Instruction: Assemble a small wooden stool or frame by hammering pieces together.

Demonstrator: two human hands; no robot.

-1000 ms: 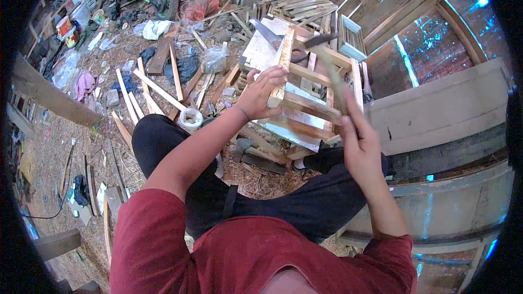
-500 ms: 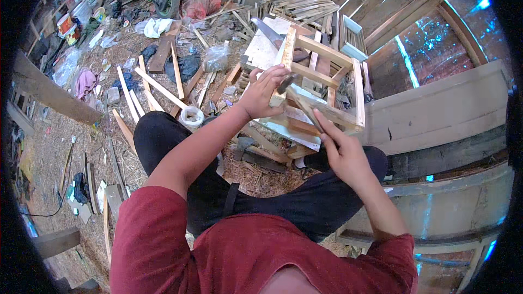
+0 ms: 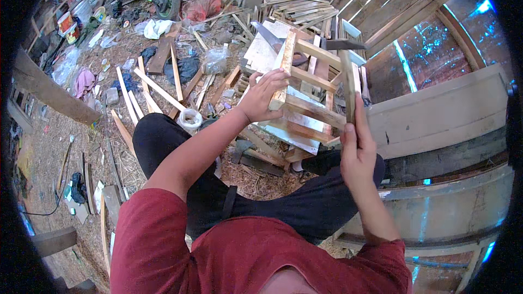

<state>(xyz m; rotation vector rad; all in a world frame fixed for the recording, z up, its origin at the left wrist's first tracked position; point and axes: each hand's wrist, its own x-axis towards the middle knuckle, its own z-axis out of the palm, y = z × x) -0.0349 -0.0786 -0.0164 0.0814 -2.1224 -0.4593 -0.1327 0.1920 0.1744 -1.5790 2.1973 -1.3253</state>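
Note:
My left hand point(image 3: 261, 92) grips the near end of an upright wooden piece point(image 3: 289, 49) on the left side of a pale slatted wooden frame point(image 3: 318, 81). My right hand point(image 3: 357, 149) is wrapped around the long wooden handle of a hammer point(image 3: 348, 90). Its dark metal head is raised over the right part of the frame. Beneath the frame lies a white board point(image 3: 259, 51), with a handsaw point(image 3: 266, 35) on it behind the upright. My crossed legs in dark trousers sit just below the frame.
Loose wooden strips point(image 3: 160, 84), plastic bags point(image 3: 215, 57) and a white roll point(image 3: 189, 118) litter the ground at left. Stacked slats point(image 3: 297, 5) lie behind. A post point(image 3: 60, 92) slants at left. A grey panel point(image 3: 425, 114) stands along the right side, below plank walls.
The hammer was down by my left hand half a second ago and is now lifted up and to the right. My left hand stays on the wood.

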